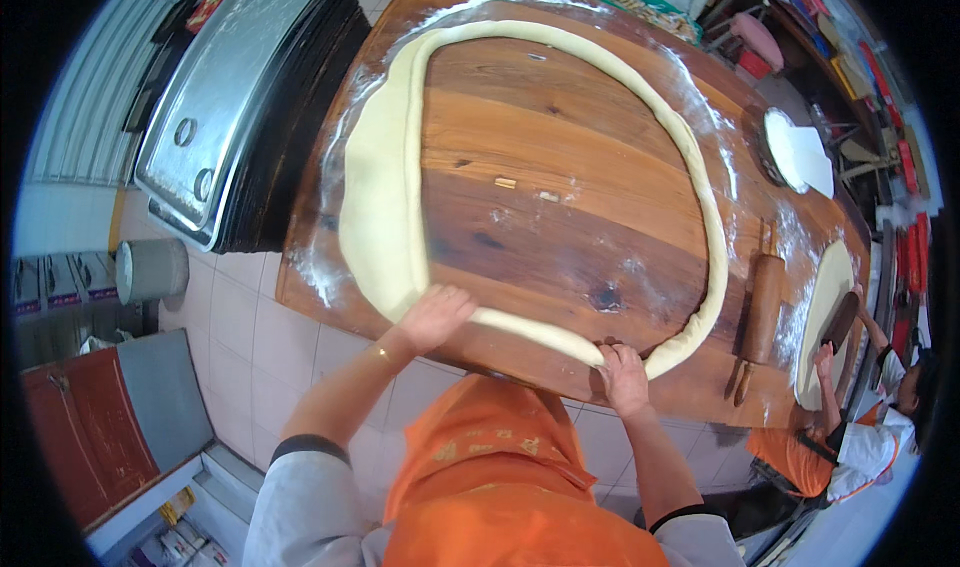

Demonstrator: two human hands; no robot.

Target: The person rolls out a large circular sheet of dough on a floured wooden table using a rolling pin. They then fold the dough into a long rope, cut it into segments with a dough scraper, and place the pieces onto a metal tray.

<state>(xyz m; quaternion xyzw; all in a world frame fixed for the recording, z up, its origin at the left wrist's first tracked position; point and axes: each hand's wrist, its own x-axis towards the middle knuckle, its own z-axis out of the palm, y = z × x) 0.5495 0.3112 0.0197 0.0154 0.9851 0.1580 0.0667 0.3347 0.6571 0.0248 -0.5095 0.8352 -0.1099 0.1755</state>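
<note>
A long piece of pale dough rings the wooden table: a flat sheet (375, 214) on the left, a rolled edge along its inner side, and a thick dough rope (701, 184) curving round the back and right. My left hand (439, 316) is closed over the dough at the sheet's near end, where it narrows into the rope. With curled fingers, my right hand (624, 378) grips the near stretch of rope at the table's front edge, beside the rope's right-hand part. My fingers hide whether the two parts join there.
The floured wooden table (555, 244) bears two small pieces (505, 183), a rolling pin (763, 304) and a bowl (784, 151). At right a co-worker (862, 432) holds another rolling pin (840, 319) over a dough sheet (814, 357). Stacked metal trays (232, 79) stand left.
</note>
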